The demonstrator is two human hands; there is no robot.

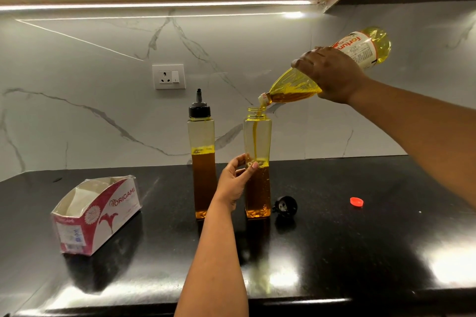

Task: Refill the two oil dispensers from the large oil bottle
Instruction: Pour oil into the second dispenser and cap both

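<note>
Marble backsplash (77, 110), wall socket (169, 76), glossy black counter (360, 252), under-cabinet light strip (154, 5).

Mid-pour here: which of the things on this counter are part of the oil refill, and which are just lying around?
Part of the job:
large oil bottle, tilted in the right hand
open dispenser, steadied by the left hand
capped dispenser
black dispenser cap
red bottle cap

Lying about:
tissue box
wall socket
</note>
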